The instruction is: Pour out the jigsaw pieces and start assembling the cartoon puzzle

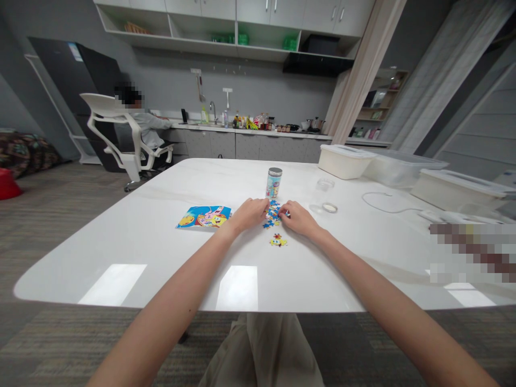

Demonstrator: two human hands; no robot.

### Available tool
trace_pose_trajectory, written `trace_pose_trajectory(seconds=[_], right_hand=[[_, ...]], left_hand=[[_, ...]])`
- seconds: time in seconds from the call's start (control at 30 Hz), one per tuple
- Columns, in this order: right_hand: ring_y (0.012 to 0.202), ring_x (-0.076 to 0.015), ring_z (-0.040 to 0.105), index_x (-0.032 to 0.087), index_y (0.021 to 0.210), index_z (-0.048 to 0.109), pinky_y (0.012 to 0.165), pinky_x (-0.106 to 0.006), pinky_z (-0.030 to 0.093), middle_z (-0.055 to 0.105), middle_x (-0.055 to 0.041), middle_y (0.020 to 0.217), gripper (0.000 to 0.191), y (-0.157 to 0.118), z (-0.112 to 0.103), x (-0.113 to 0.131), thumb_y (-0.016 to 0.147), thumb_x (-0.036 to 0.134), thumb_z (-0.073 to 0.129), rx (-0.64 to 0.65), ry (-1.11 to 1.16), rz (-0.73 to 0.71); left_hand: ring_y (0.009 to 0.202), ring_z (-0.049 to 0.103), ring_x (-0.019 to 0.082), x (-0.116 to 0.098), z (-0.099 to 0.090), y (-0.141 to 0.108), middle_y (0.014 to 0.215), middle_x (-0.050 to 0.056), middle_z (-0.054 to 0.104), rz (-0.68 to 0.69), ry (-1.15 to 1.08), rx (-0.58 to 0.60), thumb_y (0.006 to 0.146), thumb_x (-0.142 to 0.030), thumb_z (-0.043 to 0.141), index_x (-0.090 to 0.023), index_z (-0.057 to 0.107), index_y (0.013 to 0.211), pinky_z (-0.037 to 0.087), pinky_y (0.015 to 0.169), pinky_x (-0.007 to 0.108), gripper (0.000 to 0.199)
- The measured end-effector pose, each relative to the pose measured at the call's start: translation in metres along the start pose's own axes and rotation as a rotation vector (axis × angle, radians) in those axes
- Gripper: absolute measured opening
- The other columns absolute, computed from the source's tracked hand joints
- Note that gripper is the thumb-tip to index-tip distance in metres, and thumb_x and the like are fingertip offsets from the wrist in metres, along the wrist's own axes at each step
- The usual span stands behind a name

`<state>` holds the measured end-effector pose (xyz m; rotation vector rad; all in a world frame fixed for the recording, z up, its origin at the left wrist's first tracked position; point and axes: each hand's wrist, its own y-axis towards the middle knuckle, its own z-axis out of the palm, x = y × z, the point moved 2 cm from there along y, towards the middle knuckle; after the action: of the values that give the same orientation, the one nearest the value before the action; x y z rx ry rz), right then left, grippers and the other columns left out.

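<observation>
puzzle pieces (271, 224): here they are, a blue-heavy heap with flecks of yellow and white, loose and overlapping, right between the two hands and just in front of the jar.
yellow cluster (279, 243): a few pieces sit together on the near side of the heap, a reddish one at the top edge; they look fitted, though the locks are too small to confirm. that's a small part grouped, and most of the visible pieces lie unsorted.
left hand (252, 213): knuckles up, fingers curled at the heap's left edge; whether the grip has a piece, i cannot tell.
right hand (297, 217): fingertips bunched at the heap's right edge, and what the grip has, if anything, is too small to tell.
jar (273, 185): upright cylinder, printed wrap, grey metallic-looking lid on top.
picture sheet (205, 217): glossy and flat, off to the left, bright blue with yellow and pink cartoon figures.
clear container (325, 184): round, see-through, over to the right.
ring-shaped lid (329, 207): thin silvery rim, lying flat near the container.
surface (141, 236): smooth, polished white, rounded corners, faint veining, window-like reflections shining near the front edge.
</observation>
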<state>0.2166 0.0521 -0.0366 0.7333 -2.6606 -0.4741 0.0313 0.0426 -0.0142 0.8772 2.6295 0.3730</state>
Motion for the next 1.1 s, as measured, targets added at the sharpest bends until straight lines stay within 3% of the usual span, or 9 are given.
trace_pose_trajectory(seconds=[0.27, 0.43, 0.57, 0.7, 0.83, 0.9, 1.0, 1.1], right_hand=[[0.088, -0.0213, 0.059, 0.017, 0.090, 0.066, 0.080, -0.032, 0.044, 0.067, -0.0088, 0.093, 0.022, 0.001, -0.014, -0.018, 0.082, 0.011, 0.046, -0.178, -0.014, 0.281], [0.088, -0.0204, 0.060, 0.018, 0.088, 0.067, 0.079, -0.031, 0.046, 0.068, -0.0089, 0.093, 0.025, 0.002, -0.011, -0.022, 0.081, 0.009, 0.045, -0.154, -0.013, 0.278], [0.089, -0.0199, 0.061, 0.018, 0.090, 0.068, 0.075, -0.028, 0.046, 0.069, -0.0087, 0.096, 0.027, 0.003, -0.012, -0.021, 0.079, 0.007, 0.046, -0.087, -0.005, 0.279], [0.071, -0.0162, 0.063, 0.018, 0.096, 0.069, 0.062, -0.025, 0.044, 0.071, -0.0055, 0.092, 0.032, 0.002, -0.020, -0.022, 0.075, 0.004, 0.049, 0.045, 0.035, 0.311], [0.079, -0.0168, 0.065, 0.017, 0.095, 0.070, 0.066, -0.023, 0.044, 0.072, -0.0055, 0.091, 0.036, 0.003, -0.029, -0.030, 0.071, -0.001, 0.051, 0.132, 0.042, 0.283], [0.084, -0.0169, 0.064, 0.017, 0.091, 0.071, 0.072, -0.023, 0.045, 0.072, -0.0063, 0.094, 0.031, 0.003, -0.031, -0.035, 0.074, 0.000, 0.051, 0.159, 0.046, 0.202], [0.085, -0.0164, 0.064, 0.018, 0.091, 0.073, 0.077, -0.023, 0.046, 0.071, -0.0064, 0.095, 0.021, 0.002, -0.032, -0.041, 0.082, 0.011, 0.055, 0.244, 0.075, 0.024], [0.084, -0.0167, 0.064, 0.020, 0.093, 0.074, 0.077, -0.024, 0.047, 0.071, -0.0054, 0.093, 0.016, -0.001, -0.031, -0.044, 0.082, 0.022, 0.063, 0.283, 0.106, -0.045]], left_hand=[[0.080, 0.065, 0.015, 0.016, 0.006, 0.006, 0.090, 0.003, 0.070, -0.207, -0.307, -0.026, 0.075, -0.006, 0.052, -0.017, 0.071, 0.088, 0.050, 0.077, 0.026, 0.025], [0.070, 0.067, 0.015, 0.024, 0.011, 0.007, 0.083, 0.002, 0.072, -0.345, -0.514, -0.019, 0.074, -0.013, 0.060, -0.015, 0.070, 0.097, 0.050, 0.059, 0.022, 0.026], [0.074, 0.068, 0.015, 0.028, 0.011, 0.006, 0.089, 0.004, 0.072, -0.427, -0.611, -0.065, 0.069, -0.015, 0.065, -0.014, 0.066, 0.100, 0.050, 0.060, 0.022, 0.030], [0.074, 0.068, 0.016, 0.030, 0.010, 0.005, 0.092, 0.006, 0.072, -0.479, -0.656, -0.091, 0.065, -0.013, 0.066, -0.014, 0.063, 0.097, 0.050, 0.059, 0.022, 0.032], [0.076, 0.068, 0.017, 0.029, 0.009, 0.004, 0.091, 0.005, 0.071, -0.502, -0.689, -0.094, 0.064, -0.013, 0.065, -0.015, 0.062, 0.091, 0.049, 0.056, 0.022, 0.028], [0.076, 0.068, 0.017, 0.028, 0.009, 0.003, 0.090, 0.005, 0.071, -0.503, -0.703, -0.088, 0.063, -0.015, 0.066, -0.015, 0.062, 0.088, 0.049, 0.056, 0.022, 0.025], [0.076, 0.068, 0.017, 0.026, 0.008, 0.002, 0.088, 0.004, 0.071, -0.494, -0.723, -0.066, 0.062, -0.017, 0.068, -0.016, 0.062, 0.089, 0.049, 0.056, 0.022, 0.027], [0.076, 0.069, 0.017, 0.026, 0.009, 0.002, 0.089, 0.004, 0.071, -0.488, -0.748, -0.035, 0.061, -0.019, 0.071, -0.016, 0.061, 0.096, 0.049, 0.055, 0.022, 0.036]])
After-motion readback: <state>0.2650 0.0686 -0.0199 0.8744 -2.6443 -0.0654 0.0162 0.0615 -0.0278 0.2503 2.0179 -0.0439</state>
